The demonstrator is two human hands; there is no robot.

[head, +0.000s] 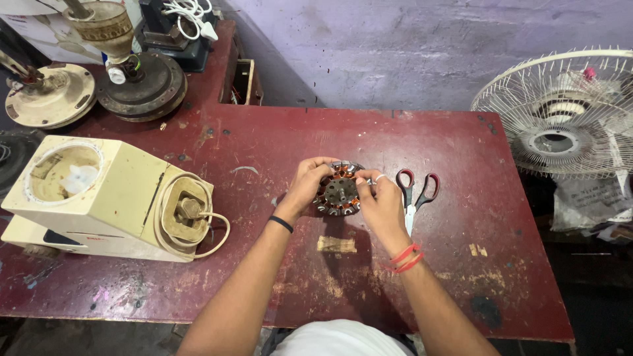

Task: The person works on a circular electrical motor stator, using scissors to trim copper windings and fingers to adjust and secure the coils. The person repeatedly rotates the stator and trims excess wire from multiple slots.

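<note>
A round fan stator (pixel 337 192) with copper windings and a dark metal core lies on the dark red table (pixel 461 151). My left hand (pixel 307 184) grips its left rim, fingers curled over the top edge. My right hand (pixel 379 200) pinches at its upper right rim, a ring on one finger. A black band circles my left wrist and red threads my right wrist.
Red-handled scissors (pixel 414 192) lie just right of my right hand. A cream mixer base (pixel 99 198) with its cord lies on its side at the left. Ceiling fan motors (pixel 135 76) stand at the back left. A white fan guard (pixel 567 112) leans at the right.
</note>
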